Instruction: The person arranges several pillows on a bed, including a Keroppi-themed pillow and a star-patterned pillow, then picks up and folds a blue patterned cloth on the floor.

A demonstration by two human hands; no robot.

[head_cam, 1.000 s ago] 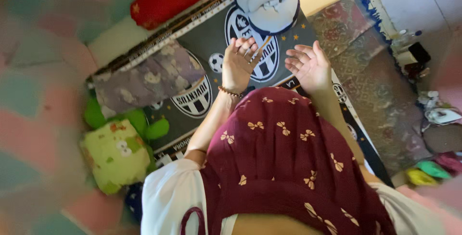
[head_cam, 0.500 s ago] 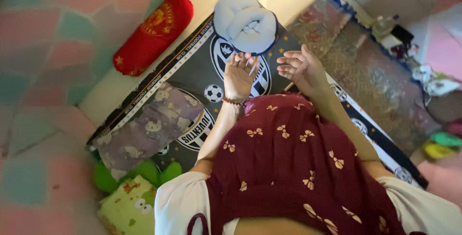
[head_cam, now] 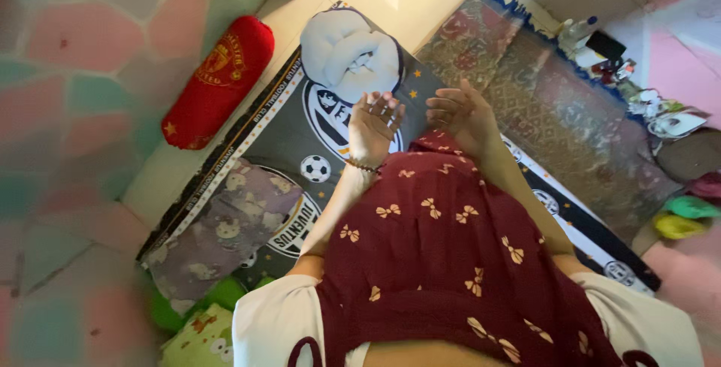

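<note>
Both hands draw in and curl. The right hand (head_cam: 458, 111), spread wide with open fingers a second ago, now has its fingers folded toward the palm, just above the edge of the maroon bow-print cloth (head_cam: 443, 247). The left hand (head_cam: 373, 123) also bends its fingers more. Both now sit lower against the grey mattress sheet (head_cam: 300, 123), just below the rolled white blanket (head_cam: 347, 53) near its top corner.
</note>
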